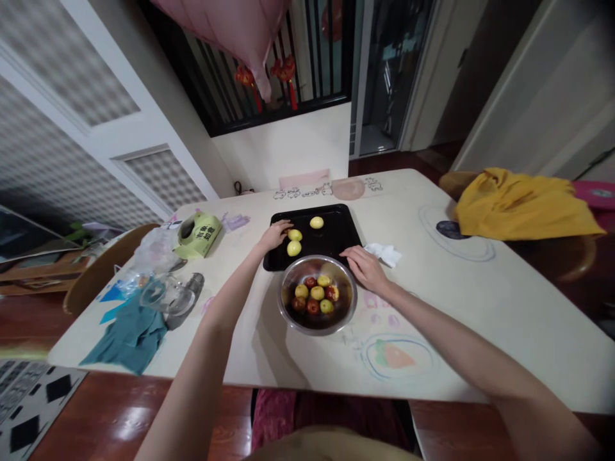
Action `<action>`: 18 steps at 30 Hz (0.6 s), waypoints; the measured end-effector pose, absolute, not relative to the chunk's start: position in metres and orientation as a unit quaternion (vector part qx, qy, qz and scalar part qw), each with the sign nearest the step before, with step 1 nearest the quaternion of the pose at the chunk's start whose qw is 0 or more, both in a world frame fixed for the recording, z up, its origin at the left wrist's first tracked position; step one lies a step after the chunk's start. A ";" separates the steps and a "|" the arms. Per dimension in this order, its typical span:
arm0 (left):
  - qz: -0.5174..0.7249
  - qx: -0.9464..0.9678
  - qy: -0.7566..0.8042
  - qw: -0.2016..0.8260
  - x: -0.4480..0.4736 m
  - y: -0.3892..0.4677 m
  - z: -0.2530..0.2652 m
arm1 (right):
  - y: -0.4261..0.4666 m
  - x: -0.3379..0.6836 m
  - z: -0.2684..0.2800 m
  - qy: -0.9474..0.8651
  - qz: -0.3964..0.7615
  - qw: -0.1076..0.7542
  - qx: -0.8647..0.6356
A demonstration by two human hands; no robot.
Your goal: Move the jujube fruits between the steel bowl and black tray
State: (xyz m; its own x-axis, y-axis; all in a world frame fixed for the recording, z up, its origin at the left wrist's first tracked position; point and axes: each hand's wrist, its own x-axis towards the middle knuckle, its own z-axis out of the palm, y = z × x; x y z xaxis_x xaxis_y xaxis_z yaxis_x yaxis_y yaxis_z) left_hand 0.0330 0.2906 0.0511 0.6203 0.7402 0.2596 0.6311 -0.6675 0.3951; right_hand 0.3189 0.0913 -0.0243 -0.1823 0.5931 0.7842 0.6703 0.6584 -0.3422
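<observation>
A black baking tray [331,238] lies on the table with several yellow-green jujubes [316,223] on it. My left hand [275,235] is over its left side, fingers curled round a brownish jujube [287,232] that is mostly hidden, beside two yellow ones. My right hand [366,266] rests with extended fingers on the tray's near right corner, holding nothing. In front of the tray, close to me, stands a steel bowl [317,328] containing several yellow and reddish-brown jujubes [312,307].
A crumpled white tissue [384,253] lies right of the tray. On the left are a green tissue pack [199,234], a clear glass jug [168,294], plastic bags [152,250] and a teal cloth [129,339]. Yellow fabric [519,205] drapes a chair at right.
</observation>
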 end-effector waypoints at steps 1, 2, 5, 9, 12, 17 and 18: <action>0.201 0.890 0.385 0.137 0.035 0.293 0.048 | 0.091 0.319 -0.024 -0.768 -0.039 0.489 -0.412; 0.200 0.890 0.385 0.139 0.036 0.295 0.045 | 0.091 0.320 -0.024 -0.768 -0.037 0.489 -0.412; 0.206 0.885 0.392 0.143 0.038 0.297 0.040 | 0.091 0.320 -0.025 -0.770 -0.032 0.489 -0.409; 0.241 0.865 0.416 0.141 0.032 0.286 0.040 | 0.091 0.320 -0.027 -0.761 -0.021 0.496 -0.417; 0.286 0.850 0.420 0.142 0.023 0.261 0.045 | 0.091 0.320 -0.028 -0.760 -0.005 0.489 -0.427; 0.378 0.841 0.326 0.209 0.018 0.173 0.063 | 0.091 0.320 -0.026 -0.763 0.004 0.478 -0.435; 0.362 0.847 0.309 0.237 0.019 0.153 0.067 | 0.091 0.319 -0.026 -0.763 0.006 0.474 -0.439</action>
